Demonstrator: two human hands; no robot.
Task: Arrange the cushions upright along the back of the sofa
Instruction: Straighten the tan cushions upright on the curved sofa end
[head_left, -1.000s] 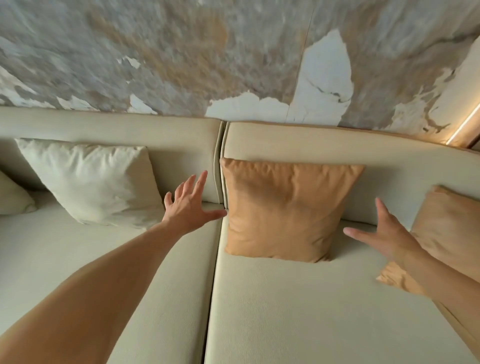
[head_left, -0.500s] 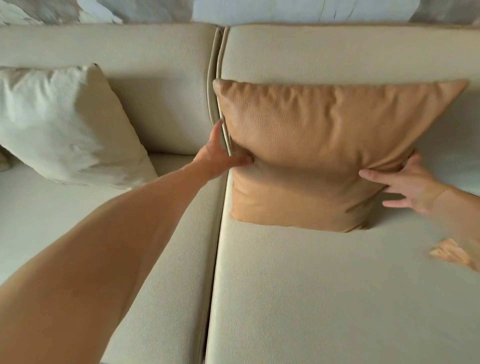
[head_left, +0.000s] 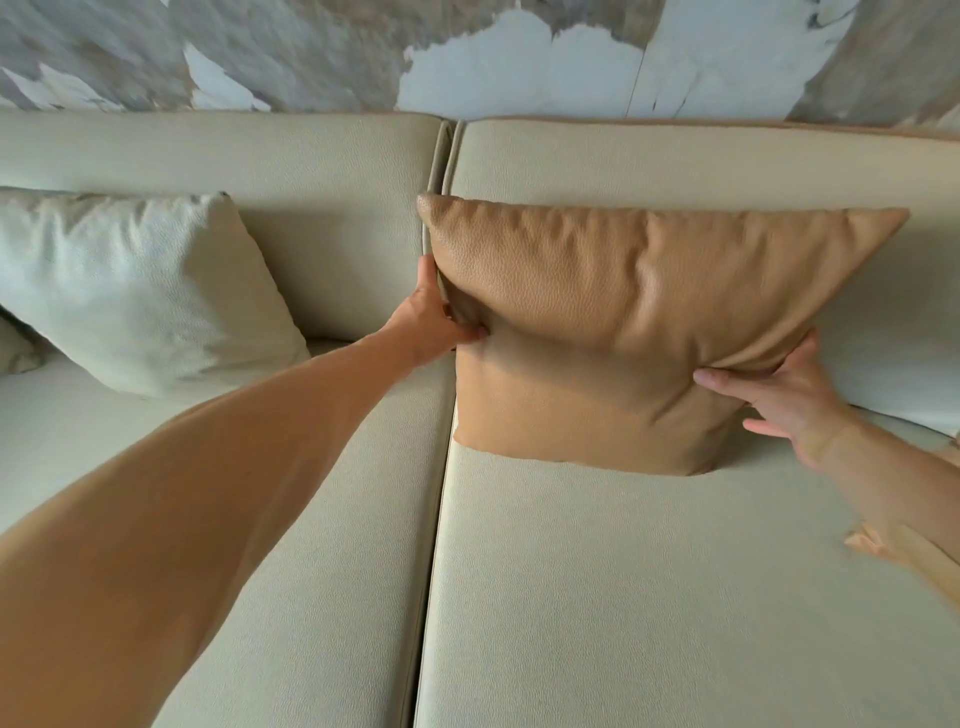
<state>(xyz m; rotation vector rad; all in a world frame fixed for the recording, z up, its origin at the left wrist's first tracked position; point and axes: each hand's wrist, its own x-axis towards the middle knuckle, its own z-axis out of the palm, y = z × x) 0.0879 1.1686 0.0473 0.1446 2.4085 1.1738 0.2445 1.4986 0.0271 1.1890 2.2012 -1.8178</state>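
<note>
1. Standing upright against the back of the sofa (head_left: 675, 156), the tan cushion (head_left: 623, 322) rests with its lower edge on the right seat cushion (head_left: 649, 597), just beside the seam between the two seats.
2. Its cover looks like grained leather, tan-orange in colour, with soft folds that run toward both sides where it is squeezed.
3. The left hand (head_left: 428, 325) grasps the left edge of the tan cushion; the thumb presses into the front and the fingers go behind it.
4. The right hand (head_left: 784, 400) grasps the right lower side in the same way, with the thumb on the front and the fabric pinched.
5. A cream cushion (head_left: 135, 291) leans on the sofa back at the left, well apart from the tan one.
6. At the right edge, a corner of another tan cushion (head_left: 872, 545) shows under the right forearm.
</note>
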